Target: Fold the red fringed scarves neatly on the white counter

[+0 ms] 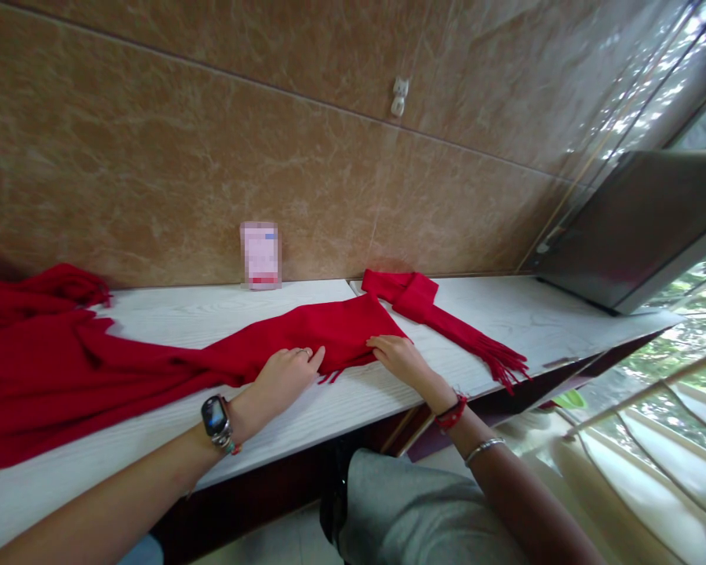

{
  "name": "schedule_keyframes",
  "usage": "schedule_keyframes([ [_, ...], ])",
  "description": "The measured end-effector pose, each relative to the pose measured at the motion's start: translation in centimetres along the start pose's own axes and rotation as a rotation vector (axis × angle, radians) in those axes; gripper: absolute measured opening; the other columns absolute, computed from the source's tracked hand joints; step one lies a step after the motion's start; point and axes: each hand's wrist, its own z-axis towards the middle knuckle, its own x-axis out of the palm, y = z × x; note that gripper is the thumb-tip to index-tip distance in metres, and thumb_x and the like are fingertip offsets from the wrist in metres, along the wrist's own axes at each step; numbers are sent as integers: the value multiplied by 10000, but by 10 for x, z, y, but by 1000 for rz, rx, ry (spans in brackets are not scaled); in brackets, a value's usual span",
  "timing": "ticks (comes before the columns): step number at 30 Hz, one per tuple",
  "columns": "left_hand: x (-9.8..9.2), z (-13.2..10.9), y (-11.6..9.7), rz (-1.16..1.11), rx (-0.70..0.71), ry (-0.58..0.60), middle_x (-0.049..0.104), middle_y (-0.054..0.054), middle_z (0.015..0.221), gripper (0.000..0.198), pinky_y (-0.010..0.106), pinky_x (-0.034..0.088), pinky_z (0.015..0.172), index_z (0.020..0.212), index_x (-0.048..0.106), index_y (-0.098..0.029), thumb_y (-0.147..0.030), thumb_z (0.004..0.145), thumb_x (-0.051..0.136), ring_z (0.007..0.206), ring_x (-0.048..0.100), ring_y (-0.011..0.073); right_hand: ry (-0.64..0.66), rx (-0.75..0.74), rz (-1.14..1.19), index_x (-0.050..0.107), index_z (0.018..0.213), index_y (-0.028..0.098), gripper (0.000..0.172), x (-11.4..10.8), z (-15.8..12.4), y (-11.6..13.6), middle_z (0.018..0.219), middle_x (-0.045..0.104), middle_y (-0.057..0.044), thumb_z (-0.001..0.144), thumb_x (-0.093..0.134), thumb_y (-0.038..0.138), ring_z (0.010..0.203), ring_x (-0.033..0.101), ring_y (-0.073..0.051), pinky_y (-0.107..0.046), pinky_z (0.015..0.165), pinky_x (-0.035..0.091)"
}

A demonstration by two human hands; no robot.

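Observation:
A long red scarf (306, 326) lies along the white wood-grain counter, its right part laid in a narrower folded strip. My left hand (288, 380) rests on the front edge of this strip, thumb apart from the fingers. A bit of fringe shows between the hands. My right hand (403, 359) lies on the strip's right front corner, fingers stretched over the cloth. Toward the left the scarf spreads into a loose, wrinkled heap. Another red scarf (427, 302), folded narrow and knotted or looped near its top, lies to the right with its fringe toward the counter's front edge.
A small pink card or packet (261, 255), blurred out, stands against the brown marbled wall (182, 157). At the counter's right end stands a dark grey box-like panel (635, 227) beside the window. White hooks (399, 96) are on the wall. Below right is a pale rail (641, 396).

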Motion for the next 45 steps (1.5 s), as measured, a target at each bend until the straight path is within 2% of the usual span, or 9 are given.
schedule_keyframes([
  [5,1,1,7,59,38,-108,627,102,976,315,313,447,701,1100,551,-127,-19,817,463,896,578,205,-67,49,-24,635,885,161,201,3,0,0,902,683,-88,800,473,78,831,633,-186,-286,763,498],
  [9,0,2,11,73,20,-199,604,98,978,216,323,427,695,983,586,-139,-50,831,463,906,544,218,-153,19,-12,622,867,167,176,5,-1,-2,926,680,-86,780,500,74,883,619,-193,-319,842,472],
  [12,1,1,9,60,10,-152,597,89,999,184,327,424,712,953,586,-153,-65,827,484,928,531,223,-110,-10,28,609,869,171,176,5,-3,-2,969,674,-83,772,503,69,918,611,-191,-324,851,467],
  [18,5,1,6,-1,-23,-85,580,79,1032,231,315,434,753,1019,556,-167,-63,832,472,968,526,203,-38,58,125,574,825,180,194,3,-4,2,1053,651,-91,749,466,38,949,607,-188,-314,802,478],
  [26,13,1,16,-187,-12,-92,589,57,957,217,285,447,765,965,573,-171,-58,838,437,878,561,163,-100,71,454,608,918,197,267,8,-1,-10,1041,663,-59,711,493,75,995,598,-188,-354,869,465],
  [31,0,2,15,-69,-19,-152,569,75,964,174,313,441,750,953,570,-162,-86,846,455,899,528,197,-119,102,379,656,919,199,255,6,-2,-14,960,690,-59,776,463,116,916,634,-197,-364,838,493],
  [34,-4,2,15,-36,-23,-147,564,78,984,186,317,437,750,979,562,-165,-93,850,449,927,507,207,-173,25,322,652,942,182,304,7,-2,-15,1020,670,-78,794,404,87,964,615,-195,-382,874,479],
  [39,4,2,13,-155,31,-71,566,65,974,244,312,426,791,994,560,-177,-54,850,406,923,509,185,-129,-128,261,663,888,179,376,12,-3,-17,1042,661,-78,745,357,14,1051,568,-190,-414,943,428],
  [45,11,1,19,-272,56,-48,546,65,1025,427,312,415,816,1102,515,-204,36,781,367,946,512,183,-98,-44,304,666,906,181,414,10,-6,-14,1066,651,-76,675,384,-14,1060,561,-184,-392,958,415],
])
